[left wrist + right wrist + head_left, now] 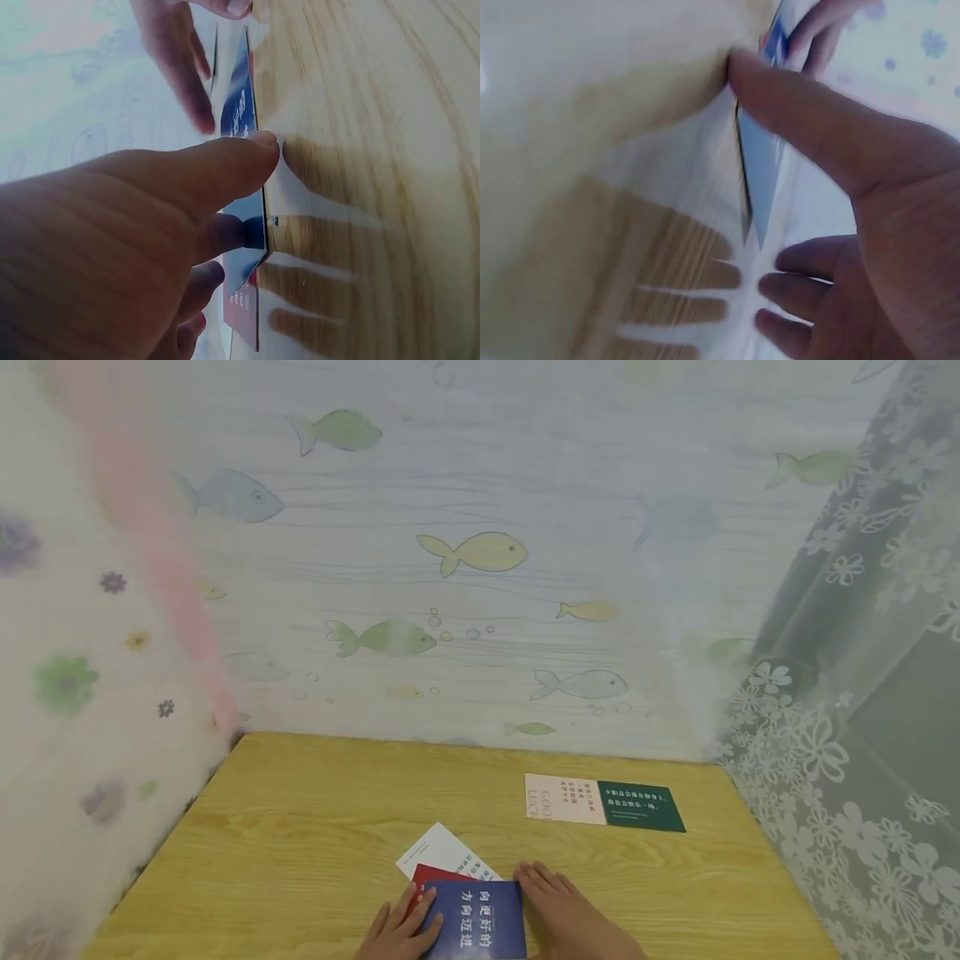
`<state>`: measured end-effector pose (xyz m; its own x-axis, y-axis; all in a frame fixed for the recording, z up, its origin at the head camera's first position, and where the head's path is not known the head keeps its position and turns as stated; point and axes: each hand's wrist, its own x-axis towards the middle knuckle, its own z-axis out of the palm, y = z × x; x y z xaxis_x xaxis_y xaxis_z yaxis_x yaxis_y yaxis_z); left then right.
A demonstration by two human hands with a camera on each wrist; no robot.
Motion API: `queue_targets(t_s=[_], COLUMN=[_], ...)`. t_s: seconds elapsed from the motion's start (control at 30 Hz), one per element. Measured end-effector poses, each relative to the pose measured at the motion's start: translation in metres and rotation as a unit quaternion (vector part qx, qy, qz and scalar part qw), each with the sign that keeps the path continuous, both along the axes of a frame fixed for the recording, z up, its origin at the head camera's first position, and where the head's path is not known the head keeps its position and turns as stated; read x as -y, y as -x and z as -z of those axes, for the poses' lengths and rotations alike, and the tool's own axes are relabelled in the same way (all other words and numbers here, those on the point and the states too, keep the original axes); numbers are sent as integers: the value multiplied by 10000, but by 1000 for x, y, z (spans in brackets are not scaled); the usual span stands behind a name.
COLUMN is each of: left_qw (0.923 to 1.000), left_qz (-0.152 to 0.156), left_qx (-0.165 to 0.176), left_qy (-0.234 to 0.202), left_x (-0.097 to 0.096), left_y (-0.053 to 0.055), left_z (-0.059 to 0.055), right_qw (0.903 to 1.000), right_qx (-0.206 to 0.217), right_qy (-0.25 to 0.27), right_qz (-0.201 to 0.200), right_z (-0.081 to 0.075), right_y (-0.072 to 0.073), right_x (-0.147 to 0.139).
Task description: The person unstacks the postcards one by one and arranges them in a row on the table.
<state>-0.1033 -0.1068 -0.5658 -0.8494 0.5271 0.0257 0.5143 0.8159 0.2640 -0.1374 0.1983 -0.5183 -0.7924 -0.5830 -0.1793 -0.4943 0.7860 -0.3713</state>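
A blue card (472,918) printed with white characters lies at the table's near side, over a red card (442,872) and a white card (437,847) that stick out behind it. Spread across its left part, the fingers of my left hand (401,931) rest on it, while the thumb (255,154) reaches its near edge in the left wrist view. My right hand (570,910) lies flat along the blue card's right side, fingers extended forward. Its thumb (761,79) meets the near edge of the blue card in the right wrist view.
Farther back on the yellow wood-grain table (337,810), a pale pink card (565,798) and a dark green card (641,806) lie end to end. A fish-patterned curtain (480,635) borders the back, and white flowered lace (825,760) hangs along the right.
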Motion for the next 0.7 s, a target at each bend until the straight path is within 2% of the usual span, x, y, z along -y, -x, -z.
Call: queue_targets(t_s=[0.07, 0.27, 0.33, 0.47, 0.6, 0.7], left_qw=[10000, 9965, 9956, 9976, 9997, 9996], left_qz=[-7, 39, 33, 15, -53, -55], left_qx=[-52, -815, -925, -680, -222, 213], left_qy=[38, 163, 136, 94, 5, -157], left_x=[0, -1, -1, -2, -2, -3], left_y=[0, -2, -2, 1, 5, 10], left_z=[2, 8, 9, 7, 4, 2], right_qw=[10000, 9984, 9981, 9979, 9972, 9976], right_qx=[59, 480, 504, 485, 480, 462], right_qy=[12, 244, 272, 393, 567, 509], right_qz=[14, 167, 208, 172, 70, 50], right_z=[-1, 3, 3, 5, 8, 9], right_y=[2, 4, 4, 6, 10, 12], right_x=[-1, -1, -1, -1, -3, -5])
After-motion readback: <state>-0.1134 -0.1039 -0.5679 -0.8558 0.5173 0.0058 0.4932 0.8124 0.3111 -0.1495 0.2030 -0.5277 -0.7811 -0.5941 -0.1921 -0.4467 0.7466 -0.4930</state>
